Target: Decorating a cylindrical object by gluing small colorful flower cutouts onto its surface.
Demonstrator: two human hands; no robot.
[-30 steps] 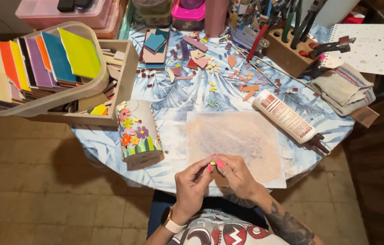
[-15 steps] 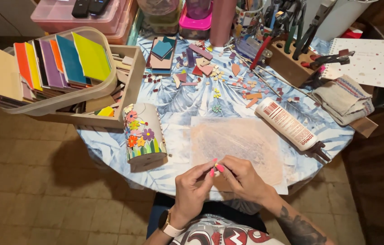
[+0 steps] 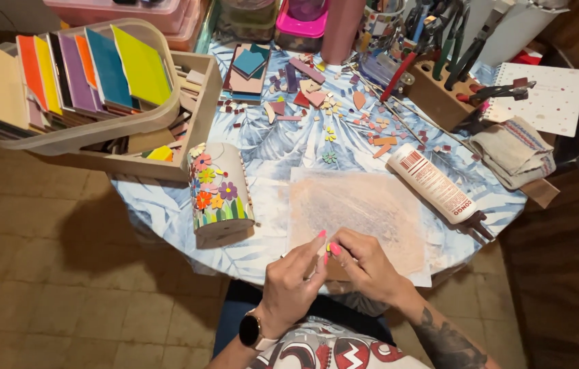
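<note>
My left hand (image 3: 294,279) and my right hand (image 3: 363,265) meet at the near edge of the round table (image 3: 166,212), fingertips pinched together on a tiny yellowish mosaic piece (image 3: 328,247). A thin tool seems to lie in the left fingers, though I cannot tell for sure. Just beyond the hands lies a stained sheet of paper (image 3: 361,212). Left of it a cylindrical pot (image 3: 220,193) lies on its side, decorated with coloured mosaic flowers.
A glue tube (image 3: 438,186) lies right of the paper. Loose tile bits (image 3: 317,102) are scattered mid-table. A wooden box and a plastic basket of coloured sheets (image 3: 84,75) fill the left. A block of pliers (image 3: 443,82), a folded cloth (image 3: 514,152) and a notebook (image 3: 546,96) stand at the right.
Both hands stay together at the table edge, shifting slightly while working the small piece. The view has drifted a little.
</note>
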